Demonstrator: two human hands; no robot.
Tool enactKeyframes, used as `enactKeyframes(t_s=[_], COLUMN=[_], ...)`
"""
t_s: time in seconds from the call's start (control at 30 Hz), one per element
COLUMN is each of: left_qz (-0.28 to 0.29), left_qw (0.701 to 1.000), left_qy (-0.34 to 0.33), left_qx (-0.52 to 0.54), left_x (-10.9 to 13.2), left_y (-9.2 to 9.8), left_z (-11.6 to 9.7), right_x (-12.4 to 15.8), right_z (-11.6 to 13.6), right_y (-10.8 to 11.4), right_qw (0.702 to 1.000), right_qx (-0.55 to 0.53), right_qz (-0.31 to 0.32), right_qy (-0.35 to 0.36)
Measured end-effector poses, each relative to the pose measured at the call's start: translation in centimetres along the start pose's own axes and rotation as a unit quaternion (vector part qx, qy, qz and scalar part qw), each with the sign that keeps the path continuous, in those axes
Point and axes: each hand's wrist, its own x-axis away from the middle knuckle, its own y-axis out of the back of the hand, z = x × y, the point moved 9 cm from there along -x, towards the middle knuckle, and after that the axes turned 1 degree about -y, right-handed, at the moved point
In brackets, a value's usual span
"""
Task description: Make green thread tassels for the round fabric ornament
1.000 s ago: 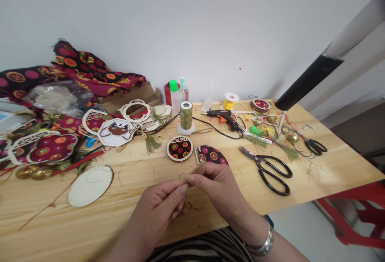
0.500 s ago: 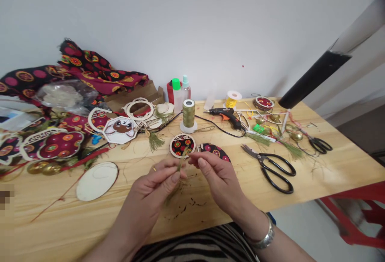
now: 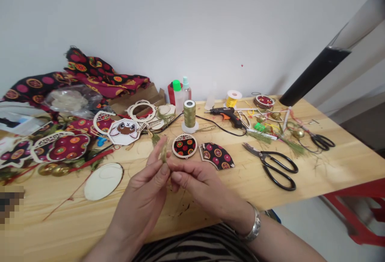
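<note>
Between thumb and fingers, my left hand (image 3: 148,188) pinches an olive-green thread tassel (image 3: 164,154), whose top stands up past the fingertips. My right hand (image 3: 197,180) is closed right beside it, fingertips meeting the left thumb and pinching what looks like fine green thread; the fingers cover most of it. Just beyond the hands lies a round wooden-framed ornament (image 3: 184,146) with patterned fabric. To its right is a fan-shaped fabric piece (image 3: 218,156). A spool of olive thread (image 3: 189,114) stands upright behind them.
Black-handled scissors (image 3: 270,166) lie open at right, with a smaller pair (image 3: 323,142) farther off. A glue gun (image 3: 227,114) and yellow thread spool (image 3: 233,98) sit behind. Ornaments, a white oval disc (image 3: 104,181) and patterned cloth (image 3: 93,71) crowd the left. A red stool (image 3: 357,210) stands at right.
My hands have come together and shifted slightly left; the right fingertips now touch the left hand. The tassel stands more upright, and the fan-shaped fabric is more fully uncovered.
</note>
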Motion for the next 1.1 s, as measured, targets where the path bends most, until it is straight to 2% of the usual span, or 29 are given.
enactKeyframes(t_s=[0.1, 0.27, 0.37, 0.47, 0.6, 0.8, 1.0, 1.1], left_qz=[-0.006, -0.011, -0.044, -0.08, -0.104, -0.102, -0.057, -0.051], left_qw=[1.0, 0.999, 0.996, 0.992, 0.99, 0.991, 0.998, 0.999], left_qy=[-0.002, -0.049, -0.08, -0.097, -0.092, -0.077, -0.026, -0.003], left_qx=[0.026, 0.005, -0.02, -0.023, -0.021, -0.034, -0.003, 0.002], left_x=[-0.1, -0.4, -0.6, -0.6, -0.3, 0.0, 0.5, 0.8], left_y=[0.2, 0.8, 1.6, 2.3, 3.0, 3.9, 3.3, 4.0], left_z=[0.0, -0.6, -1.2, -1.9, -2.3, -1.8, -0.3, 0.0], right_x=[0.2, 0.4, 0.5, 0.5, 0.4, 0.2, 0.3, 0.6], right_z=[-1.2, -1.2, -0.8, -0.4, -0.2, -0.4, -0.4, 0.6], right_y=[0.5, 2.0, 3.0, 4.0, 5.3, 7.3, 7.6, 7.8], right_qw=[0.999, 0.992, 0.98, 0.975, 0.975, 0.971, 0.975, 0.976], right_qx=[0.028, 0.098, 0.168, 0.186, 0.177, 0.146, 0.108, 0.105], right_qz=[-0.025, -0.076, -0.1, -0.11, -0.12, -0.182, -0.19, -0.175], right_qy=[-0.019, 0.02, 0.032, 0.049, 0.063, 0.054, 0.05, 0.07])
